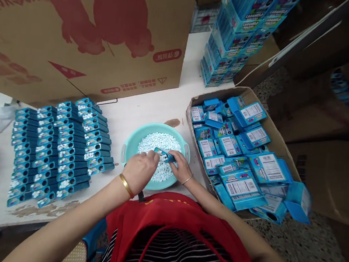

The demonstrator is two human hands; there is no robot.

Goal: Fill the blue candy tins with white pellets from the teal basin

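Blue box (162, 152), pinched in the right hand (182, 168), left hand (141, 169) curled (grasp unclear), is best steadied over the bowl (134, 142).

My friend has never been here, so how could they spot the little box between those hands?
On the white table stands a turquoise bowl of pale pieces. Over it, a small blue box sits between left hand and right hand. Unlike the lined-up boxes and piled boxes, it alone is over the bowl.
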